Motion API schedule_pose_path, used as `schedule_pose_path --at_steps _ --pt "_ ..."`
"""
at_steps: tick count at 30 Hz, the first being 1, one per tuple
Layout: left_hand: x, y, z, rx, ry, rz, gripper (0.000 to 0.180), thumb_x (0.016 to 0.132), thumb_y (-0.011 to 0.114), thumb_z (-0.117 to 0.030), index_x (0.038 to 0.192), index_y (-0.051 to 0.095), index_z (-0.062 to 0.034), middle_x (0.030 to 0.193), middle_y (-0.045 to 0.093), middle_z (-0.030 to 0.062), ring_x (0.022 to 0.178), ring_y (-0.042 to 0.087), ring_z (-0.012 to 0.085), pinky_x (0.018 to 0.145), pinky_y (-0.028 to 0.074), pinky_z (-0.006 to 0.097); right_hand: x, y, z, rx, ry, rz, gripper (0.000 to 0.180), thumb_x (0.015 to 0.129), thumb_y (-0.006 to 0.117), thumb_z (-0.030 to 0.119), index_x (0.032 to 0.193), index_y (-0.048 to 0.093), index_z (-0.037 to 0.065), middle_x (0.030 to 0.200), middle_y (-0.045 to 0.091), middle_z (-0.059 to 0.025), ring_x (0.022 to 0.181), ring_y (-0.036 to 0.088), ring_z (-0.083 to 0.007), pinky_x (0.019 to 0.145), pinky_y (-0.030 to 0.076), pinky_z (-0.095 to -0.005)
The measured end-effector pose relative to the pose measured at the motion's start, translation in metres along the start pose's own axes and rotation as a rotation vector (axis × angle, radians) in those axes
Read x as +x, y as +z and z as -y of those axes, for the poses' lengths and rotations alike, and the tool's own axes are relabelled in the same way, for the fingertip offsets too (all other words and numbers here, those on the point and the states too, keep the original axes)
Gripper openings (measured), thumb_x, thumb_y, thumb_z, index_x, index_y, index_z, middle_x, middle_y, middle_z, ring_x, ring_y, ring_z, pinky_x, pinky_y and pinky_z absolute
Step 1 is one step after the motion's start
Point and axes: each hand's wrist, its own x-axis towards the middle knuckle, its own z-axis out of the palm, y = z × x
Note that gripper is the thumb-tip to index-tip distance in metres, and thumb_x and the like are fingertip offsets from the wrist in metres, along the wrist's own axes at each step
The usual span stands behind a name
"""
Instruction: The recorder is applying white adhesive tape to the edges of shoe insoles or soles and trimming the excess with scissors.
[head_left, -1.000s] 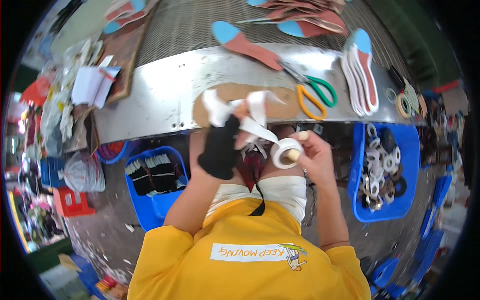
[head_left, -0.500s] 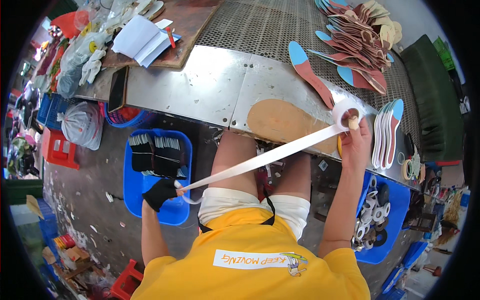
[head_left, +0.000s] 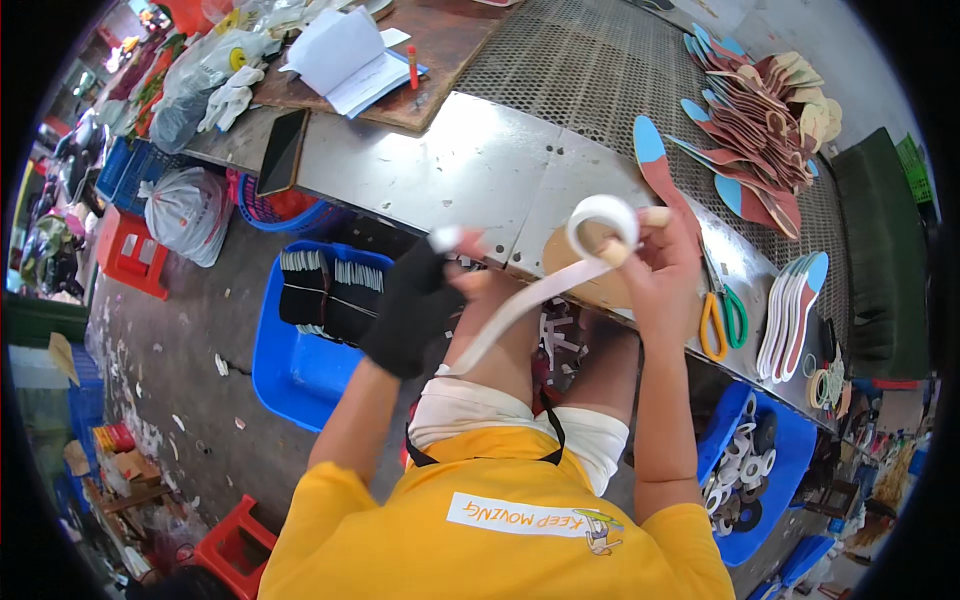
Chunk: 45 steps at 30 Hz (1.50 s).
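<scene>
My right hand (head_left: 662, 275), bare, grips a roll of white tape (head_left: 603, 208) above the near edge of the metal table. From the roll a strip of tape (head_left: 515, 308) hangs down to the left, its loose end over my lap. My left hand (head_left: 425, 295) wears a black glove with bare fingertips and is left of the strip, apart from it. Motion blurs its fingers, but thumb and fingers look spread, with white on one fingertip. Scissors (head_left: 722, 318) with an orange and a green handle lie right of my right hand. A blue-tipped insole (head_left: 665, 180) lies beyond it.
A pile of insoles (head_left: 765, 135) covers the far right, with a small stack of insoles (head_left: 793, 318) nearer. A phone (head_left: 283, 152) and a notebook (head_left: 345, 65) lie at left. Below stand a blue tub (head_left: 300, 385) of black bundled pieces and a blue bin (head_left: 785, 490) of tape rolls.
The strip, taut between both hands before, now hangs loose from the roll. My left hand has let go and risen rightward. My right hand has brought the roll left, uncovering the scissors.
</scene>
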Motion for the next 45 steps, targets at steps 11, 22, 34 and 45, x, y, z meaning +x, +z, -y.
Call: schedule_pose_path --at_steps 11,22,34,45 --pt "0.039 0.05 -0.02 0.003 -0.055 0.277 0.042 0.082 0.058 -0.002 0.124 0.058 -0.002 0.09 0.064 0.0016 0.076 0.055 0.007 0.069 0.046 0.023 -0.019 -0.004 0.024 0.2 0.103 0.281 0.045 0.069 0.082 0.015 0.106 0.06 0.005 0.099 0.061 -0.0023 0.088 0.061 -0.0148 0.076 0.048 -0.0274" --pt "0.076 -0.005 -0.056 0.987 0.544 -0.02 0.04 0.069 0.074 -0.012 0.108 0.064 -0.0091 0.085 0.067 0.006 0.065 0.058 0.0205 0.063 0.049 0.033 -0.035 -0.011 -0.003 0.385 0.409 0.398 0.014 0.089 0.062 0.009 0.1 0.06 0.001 0.09 0.066 -0.0036 0.074 0.057 -0.0064 0.068 0.045 -0.0215" --pt "0.265 -0.113 -0.143 1.578 0.645 -0.21 0.041 0.076 0.07 -0.019 0.116 0.065 -0.0137 0.108 0.066 0.0132 0.101 0.063 0.0308 0.089 0.049 0.038 0.038 0.081 -0.021 0.813 0.555 0.396 0.03 0.094 0.057 0.011 0.12 0.051 -0.003 0.084 0.06 -0.0045 0.073 0.059 -0.0113 0.068 0.05 -0.0264" --pt "0.078 -0.048 -0.029 0.338 -0.325 0.22 0.022 0.087 0.057 -0.014 0.099 0.068 -0.0008 0.072 0.065 0.0025 0.061 0.059 0.0081 0.051 0.044 0.022 -0.041 0.035 -0.032 0.536 0.64 0.427 0.04 0.09 0.047 -0.003 0.13 0.044 -0.004 0.111 0.064 -0.0163 0.095 0.065 -0.0189 0.084 0.052 -0.0302"
